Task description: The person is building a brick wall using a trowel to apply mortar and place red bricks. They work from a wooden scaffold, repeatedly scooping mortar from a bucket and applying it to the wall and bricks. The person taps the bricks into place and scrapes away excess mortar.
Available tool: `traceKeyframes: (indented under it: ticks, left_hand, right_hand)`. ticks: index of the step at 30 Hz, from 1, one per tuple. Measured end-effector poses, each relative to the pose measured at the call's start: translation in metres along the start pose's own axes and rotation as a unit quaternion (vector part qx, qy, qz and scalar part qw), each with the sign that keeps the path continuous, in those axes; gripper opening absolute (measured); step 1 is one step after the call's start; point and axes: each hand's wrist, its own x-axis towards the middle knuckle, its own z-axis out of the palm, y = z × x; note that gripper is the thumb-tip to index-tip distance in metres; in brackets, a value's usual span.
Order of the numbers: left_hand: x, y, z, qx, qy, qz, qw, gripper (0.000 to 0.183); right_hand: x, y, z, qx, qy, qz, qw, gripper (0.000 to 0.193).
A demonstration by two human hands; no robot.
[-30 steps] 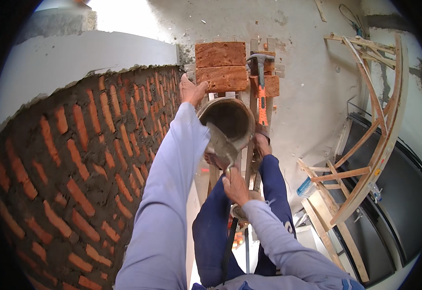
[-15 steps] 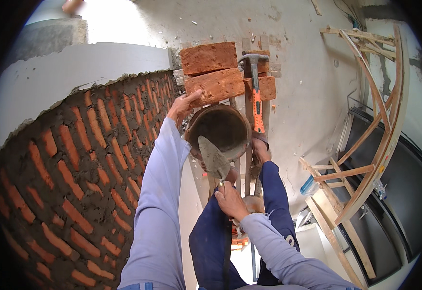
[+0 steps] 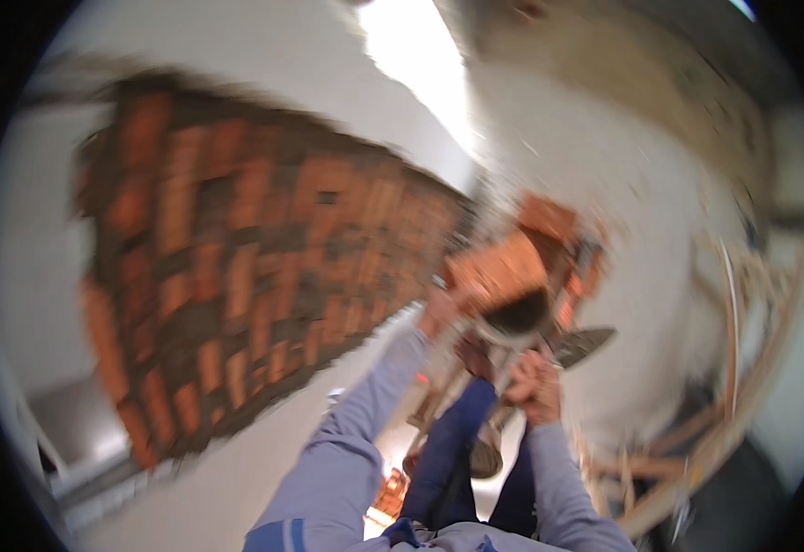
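Note:
Turned toward the brick wall (image 3: 264, 294), I hold an orange-red brick (image 3: 497, 271) by its near left end with my left hand (image 3: 442, 311). The brick is raised over the far side of a round mortar bucket (image 3: 519, 317) and hides part of it. My right hand (image 3: 536, 386) is closed around the handle of a trowel (image 3: 583, 347), whose pointed blade lies to the right of the bucket. Motion blurs the whole picture, so finger details are soft.
Beyond the bucket sits another brick (image 3: 546, 217), with a blurred hammer with an orange handle (image 3: 571, 291) beside it. My feet are on planks near the bucket. A wooden frame (image 3: 733, 432) stands at the right. White plaster (image 3: 319, 64) borders the wall above.
My view has swung left, bringing more of the brick wall in. The brick under my left hand has come up off the other brick. The trowel has moved from over the bucket to its right.

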Motion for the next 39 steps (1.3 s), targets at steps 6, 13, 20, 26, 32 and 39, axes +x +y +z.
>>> traceKeyframes:
  ticks: [6,13,20,26,32,39]
  left_hand:
    - [-0.2,-0.036,-0.052,-0.09,0.027,0.048,0.994,0.056]
    - [-0.373,0.019,-0.078,-0.234,0.046,0.155,0.959,0.052]
    - [-0.385,0.018,-0.109,-0.234,0.021,0.185,0.954,0.069]
    - [-0.473,0.124,-0.159,0.362,0.374,0.49,0.699,0.116]
    - [-0.47,0.173,-0.172,0.384,0.179,0.428,0.798,0.12]
    - [-0.424,0.229,-0.259,0.181,0.135,0.474,0.851,0.111]
  right_hand:
    - [-0.075,-0.074,0.137,-0.081,-0.237,0.029,0.968,0.085]
    - [-0.193,-0.091,0.21,-0.299,-0.297,0.007,0.907,0.042]
    - [-0.245,-0.088,0.255,-0.275,-0.336,0.021,0.901,0.035]
    - [-0.246,-0.085,0.273,-0.254,-0.341,-0.001,0.905,0.032]
    - [-0.29,-0.094,0.328,-0.337,-0.347,-0.121,0.867,0.044]
    - [-0.314,-0.103,0.375,-0.229,-0.376,-0.133,0.888,0.055]
